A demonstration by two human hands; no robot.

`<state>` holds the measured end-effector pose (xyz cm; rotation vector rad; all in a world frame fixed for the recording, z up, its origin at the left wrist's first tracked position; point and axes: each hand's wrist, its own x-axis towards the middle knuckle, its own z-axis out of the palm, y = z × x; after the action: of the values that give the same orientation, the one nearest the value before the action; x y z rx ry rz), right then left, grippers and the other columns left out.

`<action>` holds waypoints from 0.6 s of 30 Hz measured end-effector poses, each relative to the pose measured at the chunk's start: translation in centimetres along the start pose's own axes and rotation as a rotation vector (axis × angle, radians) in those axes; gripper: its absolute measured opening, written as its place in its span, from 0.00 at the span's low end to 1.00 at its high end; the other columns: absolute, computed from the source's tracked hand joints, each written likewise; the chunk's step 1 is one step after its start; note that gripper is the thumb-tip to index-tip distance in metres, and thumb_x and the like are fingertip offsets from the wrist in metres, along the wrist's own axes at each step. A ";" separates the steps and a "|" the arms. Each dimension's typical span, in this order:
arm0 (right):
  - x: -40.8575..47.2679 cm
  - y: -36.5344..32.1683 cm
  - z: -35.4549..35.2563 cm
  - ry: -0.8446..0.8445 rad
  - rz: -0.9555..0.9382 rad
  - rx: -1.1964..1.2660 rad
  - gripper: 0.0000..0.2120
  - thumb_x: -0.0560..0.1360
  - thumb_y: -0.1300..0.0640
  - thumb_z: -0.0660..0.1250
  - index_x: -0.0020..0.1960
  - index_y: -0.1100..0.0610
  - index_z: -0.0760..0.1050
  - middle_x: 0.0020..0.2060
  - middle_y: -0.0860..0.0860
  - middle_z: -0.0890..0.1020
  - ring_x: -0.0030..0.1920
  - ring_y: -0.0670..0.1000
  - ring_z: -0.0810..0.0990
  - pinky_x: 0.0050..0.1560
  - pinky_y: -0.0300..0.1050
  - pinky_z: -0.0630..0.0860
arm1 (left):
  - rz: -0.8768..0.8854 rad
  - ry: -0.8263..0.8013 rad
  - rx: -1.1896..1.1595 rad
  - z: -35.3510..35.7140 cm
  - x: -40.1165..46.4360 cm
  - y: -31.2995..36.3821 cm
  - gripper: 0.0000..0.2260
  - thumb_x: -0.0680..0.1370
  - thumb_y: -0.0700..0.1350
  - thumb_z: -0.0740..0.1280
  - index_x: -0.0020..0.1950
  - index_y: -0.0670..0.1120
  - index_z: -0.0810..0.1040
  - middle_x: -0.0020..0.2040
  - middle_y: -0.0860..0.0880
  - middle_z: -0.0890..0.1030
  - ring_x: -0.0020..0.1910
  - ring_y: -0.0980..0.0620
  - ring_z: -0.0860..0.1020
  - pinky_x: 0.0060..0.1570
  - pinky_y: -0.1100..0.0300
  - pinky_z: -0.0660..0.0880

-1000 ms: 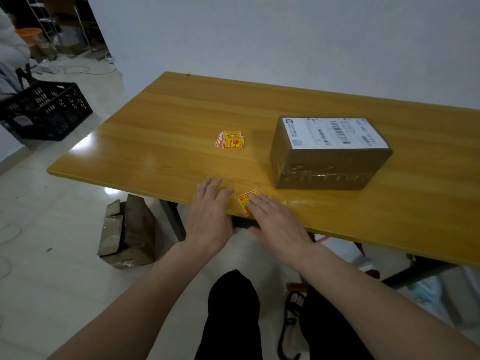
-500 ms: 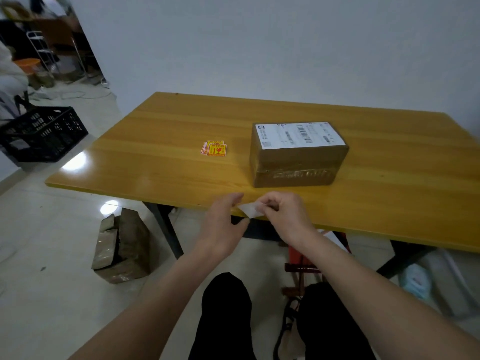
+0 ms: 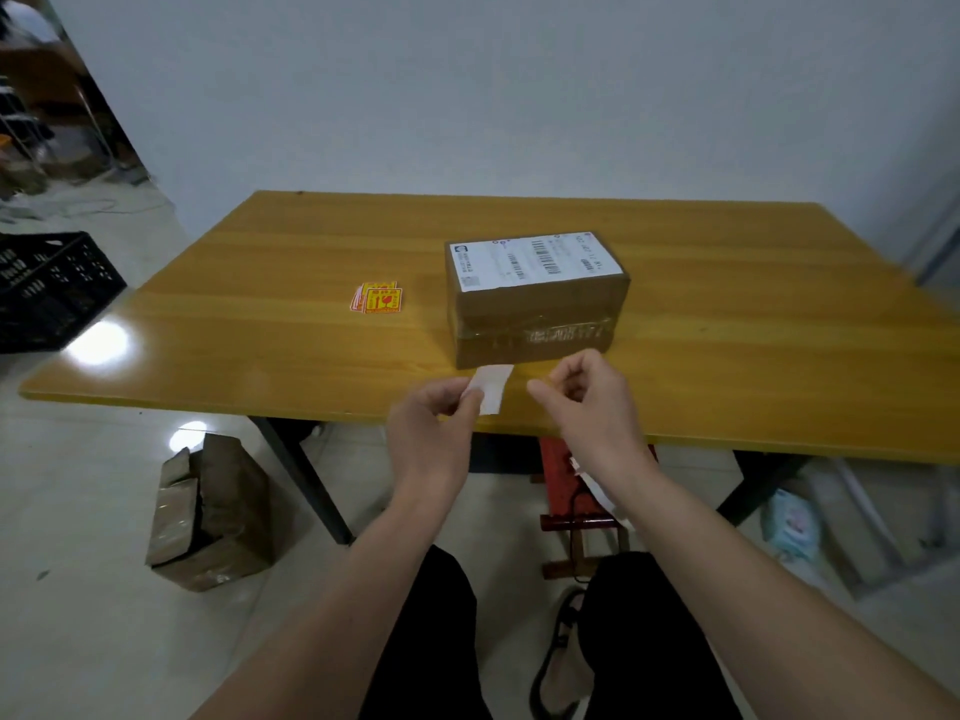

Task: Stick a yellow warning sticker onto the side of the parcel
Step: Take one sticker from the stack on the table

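Note:
A brown taped parcel (image 3: 535,314) with a white shipping label on top stands on the yellow wooden table (image 3: 249,314). To its left lies a small stack of yellow warning stickers (image 3: 377,298). My left hand (image 3: 434,431) pinches a white slip (image 3: 493,388) just above the table's near edge, in front of the parcel; only its white side faces me. My right hand (image 3: 597,407) hovers a short way to the right of the slip, fingers curled and thumb pointing left. I see nothing yellow in it, and its fingers hide whatever is inside.
A black plastic crate (image 3: 47,288) sits on the floor at the left. A crumpled cardboard box (image 3: 208,517) lies by the table leg. A red stool (image 3: 563,470) stands under the table near my knees. The wall is right behind the table.
The sticker left the table edge and came up in both hands, white side toward me. Now my right hand has drawn away to the right, leaving the slip in my left hand.

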<state>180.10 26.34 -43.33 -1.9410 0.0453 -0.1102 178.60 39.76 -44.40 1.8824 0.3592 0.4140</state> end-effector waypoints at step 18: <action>-0.4 -0.5 0.8 -0.230 0.125 0.406 0.11 0.74 0.61 0.69 0.33 0.56 0.79 0.28 0.50 0.78 0.29 0.44 0.75 0.32 0.38 0.76 | -0.245 -0.242 -0.563 -0.4 -1.0 0.1 0.23 0.71 0.30 0.61 0.64 0.45 0.71 0.55 0.45 0.80 0.53 0.50 0.79 0.55 0.54 0.76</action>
<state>179.77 27.26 -43.19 -1.5295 -0.0086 0.1763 177.51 39.59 -44.26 1.3001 0.2703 0.1002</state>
